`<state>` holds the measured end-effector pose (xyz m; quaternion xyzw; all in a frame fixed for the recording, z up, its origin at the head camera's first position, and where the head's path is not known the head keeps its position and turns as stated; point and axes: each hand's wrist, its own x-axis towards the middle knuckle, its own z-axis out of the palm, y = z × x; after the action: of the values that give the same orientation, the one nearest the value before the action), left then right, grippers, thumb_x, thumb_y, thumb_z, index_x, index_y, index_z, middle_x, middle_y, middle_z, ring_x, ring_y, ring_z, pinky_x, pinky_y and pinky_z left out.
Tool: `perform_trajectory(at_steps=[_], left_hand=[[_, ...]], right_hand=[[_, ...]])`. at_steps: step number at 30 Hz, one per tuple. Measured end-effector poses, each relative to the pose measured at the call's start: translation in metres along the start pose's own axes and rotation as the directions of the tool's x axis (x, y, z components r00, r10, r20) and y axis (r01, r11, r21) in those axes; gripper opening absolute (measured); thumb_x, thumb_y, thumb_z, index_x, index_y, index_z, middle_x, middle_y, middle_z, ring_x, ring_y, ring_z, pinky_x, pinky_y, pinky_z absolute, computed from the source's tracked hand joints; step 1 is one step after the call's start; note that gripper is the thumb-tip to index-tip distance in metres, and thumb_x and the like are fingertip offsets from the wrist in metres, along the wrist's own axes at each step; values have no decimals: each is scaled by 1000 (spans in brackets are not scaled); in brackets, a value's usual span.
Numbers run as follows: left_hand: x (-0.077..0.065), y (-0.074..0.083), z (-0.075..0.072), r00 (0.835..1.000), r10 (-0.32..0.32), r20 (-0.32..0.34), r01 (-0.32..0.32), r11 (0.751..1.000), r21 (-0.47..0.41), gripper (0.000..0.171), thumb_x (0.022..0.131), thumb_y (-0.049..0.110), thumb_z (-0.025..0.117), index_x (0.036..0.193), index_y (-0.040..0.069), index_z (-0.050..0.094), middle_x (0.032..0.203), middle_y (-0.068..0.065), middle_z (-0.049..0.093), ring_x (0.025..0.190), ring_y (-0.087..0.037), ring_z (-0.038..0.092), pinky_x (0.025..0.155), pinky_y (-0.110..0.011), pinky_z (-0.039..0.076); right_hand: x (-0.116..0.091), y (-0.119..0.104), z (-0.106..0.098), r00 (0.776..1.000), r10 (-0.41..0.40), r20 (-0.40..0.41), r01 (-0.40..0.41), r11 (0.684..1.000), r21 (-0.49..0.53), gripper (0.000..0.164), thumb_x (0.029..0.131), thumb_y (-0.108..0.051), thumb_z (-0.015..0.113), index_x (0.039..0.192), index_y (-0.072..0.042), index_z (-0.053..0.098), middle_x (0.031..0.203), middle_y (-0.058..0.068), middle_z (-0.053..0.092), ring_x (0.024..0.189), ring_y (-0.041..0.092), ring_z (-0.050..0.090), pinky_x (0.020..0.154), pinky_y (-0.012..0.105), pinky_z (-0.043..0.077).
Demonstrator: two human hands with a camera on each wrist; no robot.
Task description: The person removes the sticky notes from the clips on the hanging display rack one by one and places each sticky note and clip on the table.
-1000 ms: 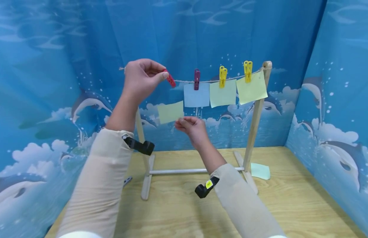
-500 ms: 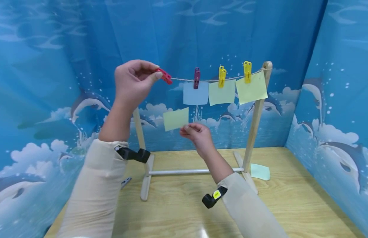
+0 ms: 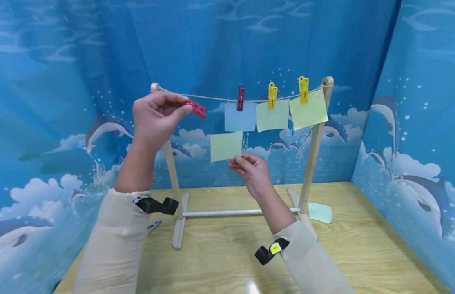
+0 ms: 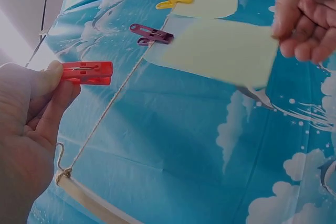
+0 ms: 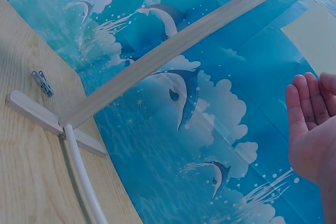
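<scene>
The pale note (image 3: 225, 145) has shifted right, I see, pinched by the right hand (image 3: 254, 173) and lying right of the rightward-pointing red peg (image 3: 198, 110) the left hand (image 3: 155, 119) pinches.

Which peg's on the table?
The grey peg, by the rack's left foot. The red peg is pinched in the left hand; the purple peg and two yellow pegs are on the line.
</scene>
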<state>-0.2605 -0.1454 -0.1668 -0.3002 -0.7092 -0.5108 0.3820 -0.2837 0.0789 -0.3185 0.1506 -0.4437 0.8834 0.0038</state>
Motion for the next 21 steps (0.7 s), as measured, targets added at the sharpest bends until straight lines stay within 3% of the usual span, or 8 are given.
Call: perform_trajectory(at_steps=[3,13,21], left_hand=[[-6,-4,-1,999,-5,32,5,1000,-7,17,86,6,74,98,-6,72,95,-13,71,79,-13,68,76,-21,56],[-28,-14,-4,988,-110,109,110,994,6,21,86,9,75,100,-6,70,96,-15,71,79,-11,70,76,-20,56],[-48,-21,-9,976,-165,139,174,983,-59,27,83,8,78,106,-4,70,102,-13,72,87,-14,71,82,-25,56]], right_hand=[[-4,-1,-3,1000,6,-1,-6,1000,1,21,97,1,56,86,-10,71,86,7,72,84,18,71,85,33,57],[-16,-9,-10,999,-28,22,28,999,19,24,96,4,56,85,-11,70,83,6,72,80,17,71,80,32,58],[-24,-14,-17,996,-88,13,88,995,43,23,96,6,55,82,-9,66,80,6,70,76,16,70,77,30,59]])
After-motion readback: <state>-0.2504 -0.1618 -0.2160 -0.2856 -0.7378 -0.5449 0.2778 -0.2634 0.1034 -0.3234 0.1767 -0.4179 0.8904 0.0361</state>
